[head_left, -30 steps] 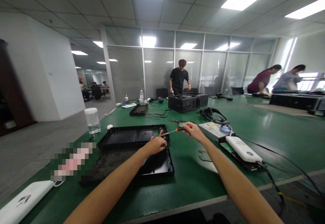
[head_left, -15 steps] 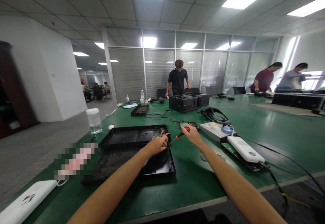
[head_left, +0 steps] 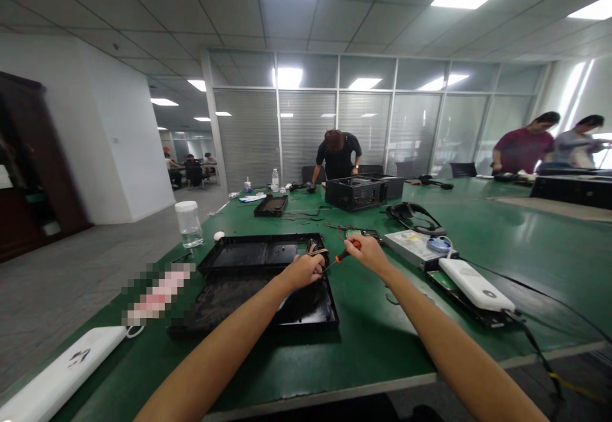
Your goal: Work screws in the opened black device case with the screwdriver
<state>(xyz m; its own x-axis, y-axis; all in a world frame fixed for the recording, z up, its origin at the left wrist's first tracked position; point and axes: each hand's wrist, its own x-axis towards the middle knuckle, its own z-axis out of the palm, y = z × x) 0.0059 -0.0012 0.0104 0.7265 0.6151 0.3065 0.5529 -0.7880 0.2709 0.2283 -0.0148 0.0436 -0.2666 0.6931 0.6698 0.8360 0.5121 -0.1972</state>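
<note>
My right hand [head_left: 371, 254] is wrapped around the red and black handle of a screwdriver [head_left: 341, 257]. Its thin shaft slants down and left toward the fingers of my left hand [head_left: 305, 271]. Those fingers are closed at the right side of an open black plastic case [head_left: 248, 254], and what they grip is hidden. A bundle of light-coloured wires [head_left: 312, 252] runs just behind them. The other half of the case, a shiny black tray [head_left: 315, 312], lies nearer to me, partly under my left forearm.
On the right lie a metal drive [head_left: 414, 248], a white power bank [head_left: 478, 283] and a headset [head_left: 415, 217]. A black computer chassis [head_left: 356, 194] stands farther back, with a person [head_left: 338, 154] bending behind it. A lidded jar [head_left: 190, 224] stands left.
The view has shifted slightly left, so everything sits farther right. The person across the table has bent forward. My hands keep nearly the same pose at the case.
</note>
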